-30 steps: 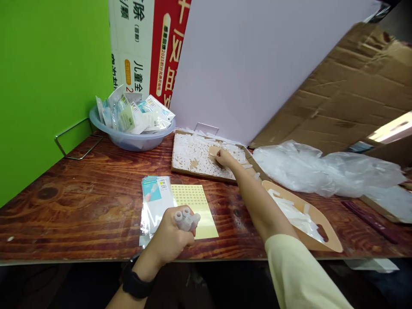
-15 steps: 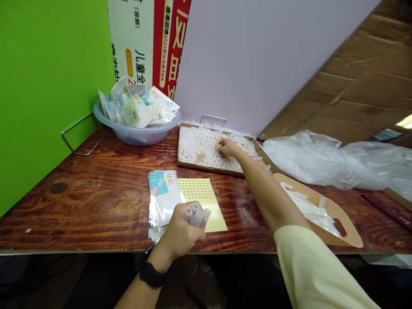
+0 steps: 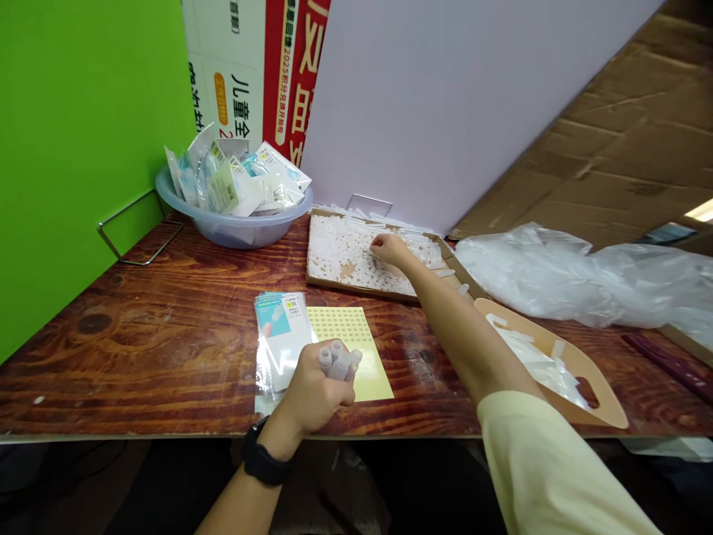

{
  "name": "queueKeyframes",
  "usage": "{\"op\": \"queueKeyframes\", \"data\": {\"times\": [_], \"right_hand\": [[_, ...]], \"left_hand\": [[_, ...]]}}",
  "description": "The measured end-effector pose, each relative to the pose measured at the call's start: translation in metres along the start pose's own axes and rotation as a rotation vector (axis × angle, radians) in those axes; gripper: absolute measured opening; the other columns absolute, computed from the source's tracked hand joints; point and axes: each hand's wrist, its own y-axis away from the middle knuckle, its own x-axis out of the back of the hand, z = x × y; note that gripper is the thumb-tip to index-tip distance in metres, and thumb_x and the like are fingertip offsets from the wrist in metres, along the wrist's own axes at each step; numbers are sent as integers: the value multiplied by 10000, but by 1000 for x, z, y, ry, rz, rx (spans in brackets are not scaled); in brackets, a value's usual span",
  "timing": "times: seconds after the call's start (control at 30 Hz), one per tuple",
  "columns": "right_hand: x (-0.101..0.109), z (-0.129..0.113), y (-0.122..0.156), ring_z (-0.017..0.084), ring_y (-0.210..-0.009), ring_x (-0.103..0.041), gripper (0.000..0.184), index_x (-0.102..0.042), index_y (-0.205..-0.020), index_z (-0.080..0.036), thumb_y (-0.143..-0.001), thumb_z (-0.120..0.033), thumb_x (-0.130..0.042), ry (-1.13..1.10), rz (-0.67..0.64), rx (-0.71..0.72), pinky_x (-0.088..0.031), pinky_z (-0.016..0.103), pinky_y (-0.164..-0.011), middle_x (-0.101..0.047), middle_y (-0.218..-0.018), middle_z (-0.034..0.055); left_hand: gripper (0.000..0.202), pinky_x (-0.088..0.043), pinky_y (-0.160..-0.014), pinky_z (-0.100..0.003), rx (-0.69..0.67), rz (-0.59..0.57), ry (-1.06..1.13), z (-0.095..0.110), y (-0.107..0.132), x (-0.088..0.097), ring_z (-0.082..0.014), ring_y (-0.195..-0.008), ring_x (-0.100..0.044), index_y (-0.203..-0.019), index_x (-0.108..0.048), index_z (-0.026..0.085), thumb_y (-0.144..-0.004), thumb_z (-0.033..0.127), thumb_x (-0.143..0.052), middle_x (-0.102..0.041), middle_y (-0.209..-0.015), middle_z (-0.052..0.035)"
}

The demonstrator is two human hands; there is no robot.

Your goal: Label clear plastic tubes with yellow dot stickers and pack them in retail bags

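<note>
My left hand (image 3: 317, 386) is closed around several short, frosted white plastic tubes (image 3: 338, 364), their ends sticking out above my fingers. It hovers over the near edge of a yellow dotted sheet (image 3: 348, 334), next to a clear packet with a printed card (image 3: 278, 342). My right hand (image 3: 390, 250) reaches into a shallow cardboard tray (image 3: 362, 288) densely covered with small white plastic pieces (image 3: 339, 256). Its fingertips rest among the pieces, and whether they pinch one is hidden.
A translucent blue basin (image 3: 234, 232) full of packets stands at the back left. A white plastic bag (image 3: 579, 279) lies to the right, before a tan shaped tray (image 3: 579, 394) holding white strips. A dark strip (image 3: 671, 364) lies at the far right. Upright boards enclose the wooden table (image 3: 167, 357).
The whole view has shifted slightly as my head moved. My left hand has come up and rightward over the yellow sheet with the tubes. My right hand remains in the tray.
</note>
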Motion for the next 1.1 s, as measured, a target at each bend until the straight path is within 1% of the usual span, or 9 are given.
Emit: {"op": "queueKeyframes", "data": {"times": [0.1,0.17,0.23,0.47,0.57,0.77,0.87,0.97,1.1], "right_hand": [[6,5,3,172,-792,-605,206,-682,-928,-99,-796,-135,-527,6,-19,11,-440,248,-671,-692,-901,108],[7,8,6,160,-739,-600,158,-690,-867,-117,-759,-136,-575,13,-67,43,-436,239,-643,-694,-839,79],[6,10,9,158,-737,-597,139,-694,-849,-136,-737,-150,-613,28,-89,86,-437,240,-650,-696,-846,63],[-5,11,9,167,-851,-598,297,-669,-1090,-169,-810,-148,-571,90,-80,257,-430,257,-781,-699,-956,64],[-8,11,6,178,-898,-596,271,-677,-1084,-176,-842,-182,-555,115,-78,286,-422,260,-807,-697,-966,72],[-12,6,4,175,-842,-610,253,-657,-1083,-156,-875,-189,-516,175,-85,273,-425,272,-813,-699,-955,90],[-7,2,4,195,-886,-609,238,-669,-1051,-159,-857,-150,-532,222,-109,291,-424,284,-829,-692,-975,104],[0,-1,3,213,-905,-608,199,-704,-953,-161,-800,-106,-588,270,-145,315,-431,288,-824,-677,-1017,121],[3,-4,2,214,-888,-611,121,-720,-833,-167,-765,-116,-634,301,-175,316,-442,281,-815,-683,-967,112]], "left_hand": [[237,-154,-463,-260,3,8,1,1,-1,-1,-67,-494,-279,-481,-334,172,-404,93,-543,-351,-494,42],[239,-152,-462,-260,7,1,6,2,-1,-1,-68,-493,-282,-482,-331,174,-406,93,-542,-350,-496,42],[251,-151,-465,-259,5,-1,23,2,-1,-2,-70,-495,-283,-483,-318,179,-409,99,-544,-339,-496,44],[244,-156,-477,-264,-4,18,22,-1,-3,-1,-70,-500,-283,-482,-327,174,-411,105,-550,-345,-507,43],[264,-151,-485,-266,7,25,41,0,-4,-1,-67,-501,-281,-482,-312,173,-400,97,-552,-332,-505,46],[288,-142,-485,-263,10,34,68,1,-6,-4,-64,-498,-280,-478,-296,174,-396,92,-560,-334,-499,48],[294,-141,-489,-264,12,33,86,-1,-7,-4,-65,-501,-283,-483,-293,172,-386,77,-553,-335,-502,49],[285,-147,-493,-265,11,32,87,-2,-7,-2,-68,-504,-286,-490,-309,171,-386,69,-554,-343,-507,48],[319,-142,-499,-265,13,35,94,-2,-7,-1,-70,-506,-284,-503,-285,177,-381,61,-556,-321,-506,50]]}}
